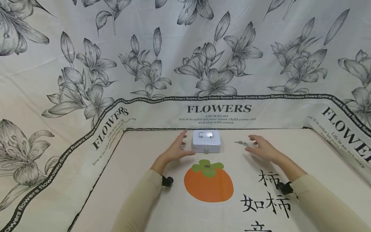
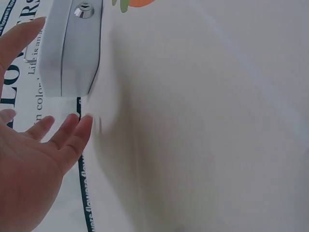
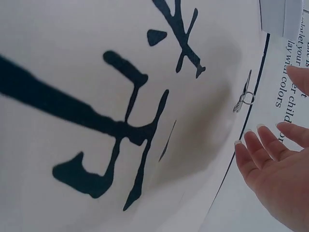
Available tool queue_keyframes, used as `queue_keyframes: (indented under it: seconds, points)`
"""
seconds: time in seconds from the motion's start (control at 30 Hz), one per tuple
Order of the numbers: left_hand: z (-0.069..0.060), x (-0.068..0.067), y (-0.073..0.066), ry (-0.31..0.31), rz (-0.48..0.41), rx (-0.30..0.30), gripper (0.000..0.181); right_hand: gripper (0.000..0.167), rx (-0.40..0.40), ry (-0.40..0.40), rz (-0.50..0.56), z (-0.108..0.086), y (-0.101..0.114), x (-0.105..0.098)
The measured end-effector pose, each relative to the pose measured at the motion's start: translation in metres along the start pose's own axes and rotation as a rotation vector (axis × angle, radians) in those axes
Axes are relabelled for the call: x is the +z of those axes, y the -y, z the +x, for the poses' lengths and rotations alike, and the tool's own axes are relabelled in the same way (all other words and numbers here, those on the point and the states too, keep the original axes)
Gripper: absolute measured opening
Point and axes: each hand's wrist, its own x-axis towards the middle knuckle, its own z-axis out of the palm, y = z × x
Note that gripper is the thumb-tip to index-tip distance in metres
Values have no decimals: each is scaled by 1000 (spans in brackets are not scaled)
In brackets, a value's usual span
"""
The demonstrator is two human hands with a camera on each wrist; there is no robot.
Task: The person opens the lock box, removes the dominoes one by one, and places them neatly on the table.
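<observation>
A small pale cash box (image 1: 206,141) with a metal handle on its lid and a keyhole lock (image 2: 84,9) in front sits near the cloth's back edge, lid down. My left hand (image 1: 175,149) hovers just left of it, thumb and fingers spread; in the left wrist view the hand (image 2: 43,164) is near the box with a gap between. Right of the box lies a set of keys (image 1: 242,143) on a ring, which also appears as keys (image 3: 245,95) in the right wrist view. Beside the keys my right hand (image 1: 265,149) is held with fingers apart, gripping nothing.
The table cloth bears a printed orange persimmon (image 1: 208,183) in front of the box and black written characters (image 1: 266,203) at the right. A flower-printed curtain (image 1: 214,64) stands behind and along both sides. Black wrist cameras (image 1: 167,181) are strapped on.
</observation>
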Motion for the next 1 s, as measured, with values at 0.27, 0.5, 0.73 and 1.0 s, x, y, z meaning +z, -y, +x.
queue_keyframes:
  seconds: [0.27,0.5,0.73,1.0]
  points:
    - [8,5,2,-14,-53,-49,113,70,53,-12,31,7,-2,5]
    - [13,9,-1,-14,-82,-65,116,66,71,-22,39,15,-1,6]
    - [18,13,-3,-11,-106,-78,117,65,108,-16,48,23,-4,8]
    - [23,15,-3,-6,-88,-107,118,65,139,-9,56,28,-7,10]
